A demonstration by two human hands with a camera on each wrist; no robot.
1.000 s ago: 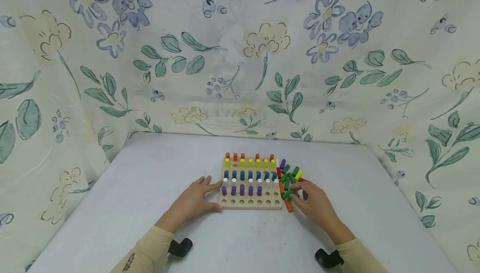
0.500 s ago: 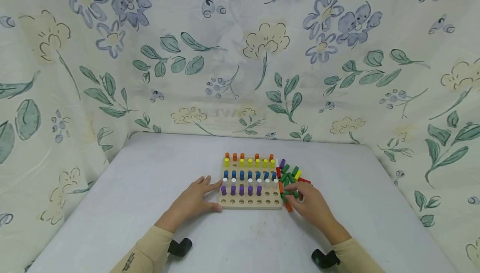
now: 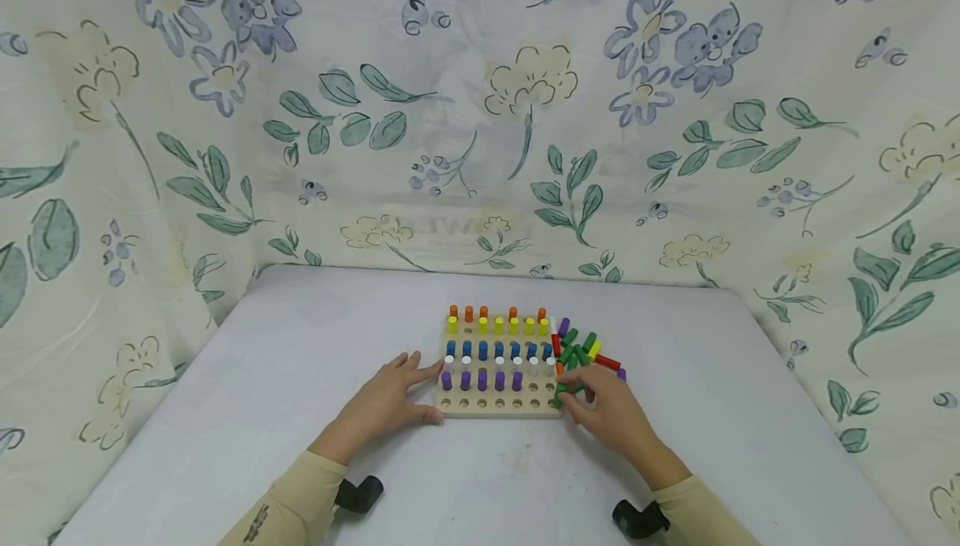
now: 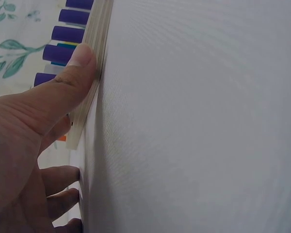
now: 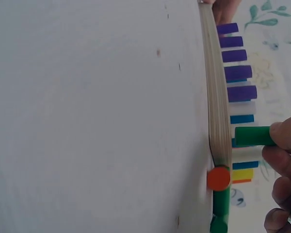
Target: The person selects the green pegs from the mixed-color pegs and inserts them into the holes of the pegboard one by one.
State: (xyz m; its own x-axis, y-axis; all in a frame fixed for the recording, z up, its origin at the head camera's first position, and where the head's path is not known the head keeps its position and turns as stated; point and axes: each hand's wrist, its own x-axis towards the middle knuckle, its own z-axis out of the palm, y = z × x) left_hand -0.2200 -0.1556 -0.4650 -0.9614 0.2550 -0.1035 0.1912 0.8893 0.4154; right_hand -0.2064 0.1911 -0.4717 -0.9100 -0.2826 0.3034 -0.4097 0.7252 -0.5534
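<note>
A wooden pegboard (image 3: 498,415) lies on the table with upright rows of orange, yellow, blue, white and purple pegs (image 3: 482,381); bare holes run along its front row. My left hand (image 3: 390,392) rests at the board's left side, thumb at the front corner and index finger further back, both touching its edge. In the left wrist view the thumb (image 4: 80,68) lies along the wood. Thumb and fingers of my right hand (image 3: 611,404) pinch a green peg (image 5: 252,136), held upright above the board's right front corner. The fingertips cover the peg's top end.
Beside the board's right edge lies a loose pile of green pegs (image 3: 581,354) with a few red, orange, yellow and purple ones. A red peg (image 3: 607,362) points out to the right. A floral cloth (image 3: 480,196) hangs behind the white table (image 3: 337,313).
My right hand has moved left from the loose pile to the board's right front corner, bringing a green peg along. The left hand keeps its place at the board.
</note>
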